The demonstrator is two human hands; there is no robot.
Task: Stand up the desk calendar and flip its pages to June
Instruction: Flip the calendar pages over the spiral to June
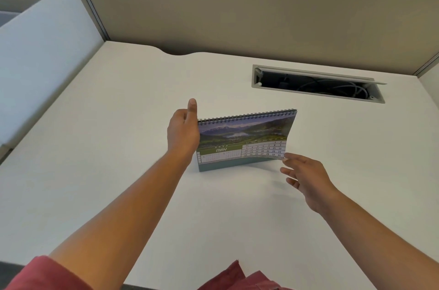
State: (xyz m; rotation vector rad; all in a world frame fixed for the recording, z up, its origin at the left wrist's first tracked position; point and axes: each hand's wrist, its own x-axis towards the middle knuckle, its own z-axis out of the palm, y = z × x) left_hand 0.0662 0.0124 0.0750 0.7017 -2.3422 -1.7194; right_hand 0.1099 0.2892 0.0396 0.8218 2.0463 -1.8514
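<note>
A spiral-bound desk calendar [247, 140] stands upright in the middle of the white desk [118, 123]. Its front page shows a mountain landscape and the word MAY on a green band. My left hand [183, 132] holds the calendar's left edge, thumb pointing up beside the wire binding. My right hand [306, 178] is at the lower right corner with fingers spread; its fingertips touch the bottom corner of the MAY page, which curls slightly away from the base.
An open cable slot [318, 84] with wires inside sits in the desk behind and to the right of the calendar. Beige partition panels [261, 16] close off the back, labelled 007 and 008. A pale side divider [40, 56] stands on the left.
</note>
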